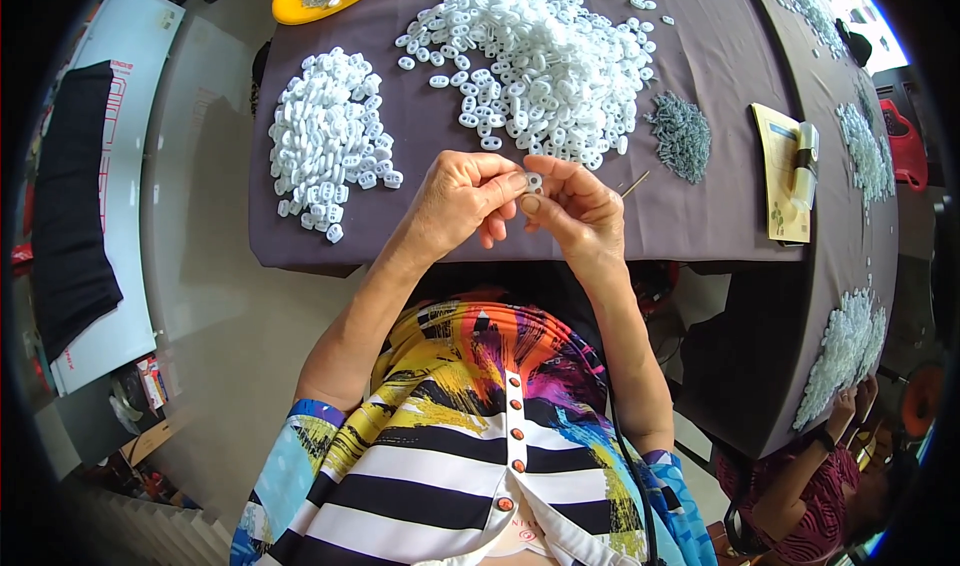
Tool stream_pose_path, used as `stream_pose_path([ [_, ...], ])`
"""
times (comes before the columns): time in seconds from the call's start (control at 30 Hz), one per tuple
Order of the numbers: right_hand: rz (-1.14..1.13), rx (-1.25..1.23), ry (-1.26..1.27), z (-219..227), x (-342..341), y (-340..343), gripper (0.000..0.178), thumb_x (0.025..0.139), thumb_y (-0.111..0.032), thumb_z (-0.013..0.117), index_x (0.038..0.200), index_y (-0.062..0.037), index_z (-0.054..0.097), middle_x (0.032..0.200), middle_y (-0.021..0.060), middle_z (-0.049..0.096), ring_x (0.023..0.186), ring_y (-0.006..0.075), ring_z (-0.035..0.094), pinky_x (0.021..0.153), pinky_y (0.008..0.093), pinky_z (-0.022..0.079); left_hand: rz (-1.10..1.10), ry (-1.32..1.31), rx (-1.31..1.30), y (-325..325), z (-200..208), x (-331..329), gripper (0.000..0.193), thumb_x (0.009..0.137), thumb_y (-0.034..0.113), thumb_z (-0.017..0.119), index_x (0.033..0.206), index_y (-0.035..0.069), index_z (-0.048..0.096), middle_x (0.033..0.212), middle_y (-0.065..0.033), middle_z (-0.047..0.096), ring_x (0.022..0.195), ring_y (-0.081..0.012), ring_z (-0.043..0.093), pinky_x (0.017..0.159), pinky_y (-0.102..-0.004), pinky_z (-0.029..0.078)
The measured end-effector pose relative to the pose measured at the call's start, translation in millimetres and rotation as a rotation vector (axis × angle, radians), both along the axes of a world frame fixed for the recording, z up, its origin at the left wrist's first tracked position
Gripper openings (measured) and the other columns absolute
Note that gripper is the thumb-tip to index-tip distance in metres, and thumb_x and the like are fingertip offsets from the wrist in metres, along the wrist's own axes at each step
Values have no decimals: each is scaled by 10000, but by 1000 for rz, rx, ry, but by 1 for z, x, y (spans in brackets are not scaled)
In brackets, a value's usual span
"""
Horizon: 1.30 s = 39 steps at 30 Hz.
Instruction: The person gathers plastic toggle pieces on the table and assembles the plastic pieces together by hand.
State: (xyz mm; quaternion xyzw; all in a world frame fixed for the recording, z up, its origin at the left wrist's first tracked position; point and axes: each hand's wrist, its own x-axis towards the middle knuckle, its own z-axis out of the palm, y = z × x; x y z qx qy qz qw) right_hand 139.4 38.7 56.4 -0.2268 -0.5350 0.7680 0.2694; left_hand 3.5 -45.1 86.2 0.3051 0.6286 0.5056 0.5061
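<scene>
Above the table's near edge, my left hand (462,198) and my right hand (582,209) meet fingertip to fingertip. Between their thumbs and forefingers sits one small white oval plastic piece (533,182) with dark holes, partly covered by the fingers. Just beyond them spreads a big heap of white two-holed oval pieces (570,76). To the left lies a smaller pile of white pieces (325,126), some showing their sides. Small grey pieces (682,138), too fine to name, are heaped at the right. A thin brass-coloured rod (635,183) pokes out beside my right hand.
A yellow dish (345,11) with small grey and white bits stands at the far left. A yellow booklet (778,166) and a white capped tube (804,171) lie right. Along the adjoining table are more white piles (845,351); a co-worker's hands (850,406) touch the nearest one.
</scene>
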Motion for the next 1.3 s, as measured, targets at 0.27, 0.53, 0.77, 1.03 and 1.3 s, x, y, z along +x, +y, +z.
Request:
stream_pose_path([
  [0.27, 107, 531, -144, 0, 2, 6, 309, 817, -18, 612, 1122, -7, 566, 803, 6, 535, 708, 75, 522, 630, 209, 457, -98, -21, -14, -1, 1, -13, 200, 880, 180, 559, 836, -1, 629, 589, -13, 557, 442, -63, 533, 367, -183, 420],
  [0.53, 35, 583, -141, -2, 0, 1, 309, 786, -45, 645, 1084, -6, 579, 782, 13, 526, 657, 73, 503, 616, 209, 447, -36, -171, 4, -2, 0, -9, 204, 872, 181, 572, 814, -9, 619, 576, -12, 561, 419, -63, 526, 353, -179, 410],
  [0.77, 37, 422, -34, -6, 0, -1, 304, 783, -2, 641, 1081, 13, 583, 836, 19, 573, 691, 72, 542, 614, 203, 454, -55, -175, 20, -4, 2, -10, 197, 869, 180, 577, 799, 2, 625, 562, -5, 556, 413, -56, 518, 353, -172, 405],
  [1.03, 35, 459, -31, -13, 2, 0, 315, 775, 18, 641, 1085, 16, 584, 843, 25, 580, 717, 80, 564, 632, 204, 464, -58, -143, -16, -4, 1, -9, 191, 863, 180, 587, 791, 9, 632, 548, 1, 549, 404, -50, 502, 351, -172, 396],
  [1.3, -2, 637, -80, -5, -1, -1, 312, 766, -27, 660, 1067, 6, 585, 735, 9, 484, 642, 79, 445, 580, 210, 375, 15, -167, -3, -7, -5, -4, 198, 870, 171, 572, 820, -10, 635, 549, -5, 550, 405, -50, 497, 344, -174, 388],
])
